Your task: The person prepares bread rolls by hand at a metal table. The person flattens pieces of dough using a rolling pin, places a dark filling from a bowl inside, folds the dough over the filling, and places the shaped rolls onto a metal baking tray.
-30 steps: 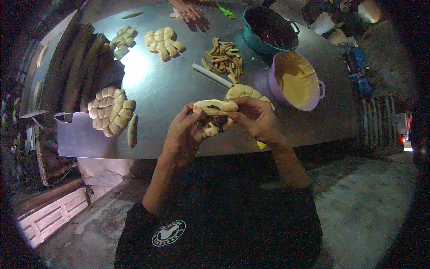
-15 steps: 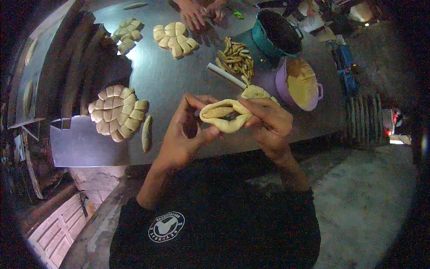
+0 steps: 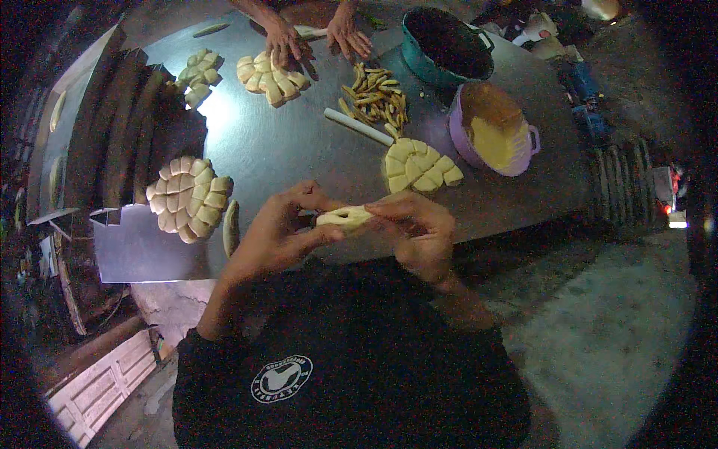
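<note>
Between my two hands, above the table's near edge, is a small piece of pale dough (image 3: 344, 218), folded lengthwise with a narrow gap along its top. My left hand (image 3: 288, 221) pinches its left end between thumb and fingers. At the other end my right hand (image 3: 413, 228) presses the dough with thumb and fingertips. Whatever lies inside the fold is mostly hidden. Just beyond my right hand sits a cut round of dough (image 3: 420, 166). Left of my left hand lie a long rolled dough piece (image 3: 231, 229) and another cut dough round (image 3: 187, 197).
Banana pieces (image 3: 374, 96) are heaped mid-table beside a white rolling pin (image 3: 357, 126). A purple tub (image 3: 464, 138) holds yellow filling; a green tub (image 3: 419, 60) stands behind. Across the table, a co-worker's hands (image 3: 350, 36) are near more cut dough (image 3: 262, 78). Metal trays (image 3: 131, 127) stand left.
The dough's wide opening, with a banana piece showing inside, has been pinched nearly closed. My hands have shifted slightly left. The co-worker's hands have spread apart, one now over the cut dough.
</note>
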A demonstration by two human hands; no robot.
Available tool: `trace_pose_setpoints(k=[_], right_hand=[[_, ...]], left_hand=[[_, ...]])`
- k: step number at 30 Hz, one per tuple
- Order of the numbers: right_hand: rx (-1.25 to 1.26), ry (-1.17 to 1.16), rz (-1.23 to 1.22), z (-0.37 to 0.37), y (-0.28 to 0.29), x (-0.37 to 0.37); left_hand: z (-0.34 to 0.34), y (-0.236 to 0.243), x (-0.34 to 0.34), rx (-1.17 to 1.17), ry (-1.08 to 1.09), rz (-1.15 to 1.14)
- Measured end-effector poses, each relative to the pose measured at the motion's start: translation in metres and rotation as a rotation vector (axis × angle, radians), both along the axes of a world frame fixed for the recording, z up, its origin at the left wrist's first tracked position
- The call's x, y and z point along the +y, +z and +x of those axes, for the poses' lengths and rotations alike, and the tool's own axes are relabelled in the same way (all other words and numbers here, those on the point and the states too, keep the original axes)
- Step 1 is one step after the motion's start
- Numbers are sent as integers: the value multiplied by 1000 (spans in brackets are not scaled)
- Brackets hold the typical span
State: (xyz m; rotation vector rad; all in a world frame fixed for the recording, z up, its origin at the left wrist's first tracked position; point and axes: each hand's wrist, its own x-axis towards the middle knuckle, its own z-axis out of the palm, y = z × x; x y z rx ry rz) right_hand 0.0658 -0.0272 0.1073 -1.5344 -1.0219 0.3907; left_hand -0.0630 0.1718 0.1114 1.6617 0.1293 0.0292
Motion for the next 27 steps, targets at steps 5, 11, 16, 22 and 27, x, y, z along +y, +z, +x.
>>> trace_pose_setpoints(k=[5,11,16,22,27], right_hand=[[422,104,-159,8,1,-22],[132,187,-330,35,-37,-37],[246,298,-450,28,-64,-43],[272,367,-527,1,-91,-20],[201,373,-545,-17,-101,20]], left_hand=[[13,-12,-34,-123,147,341],[10,-23,-72,35,290,118],[-29,-57,-104,138,526,-30],[-60,-87,-112,218,794,-265],[-81,-108,-63,220,540,-72]])
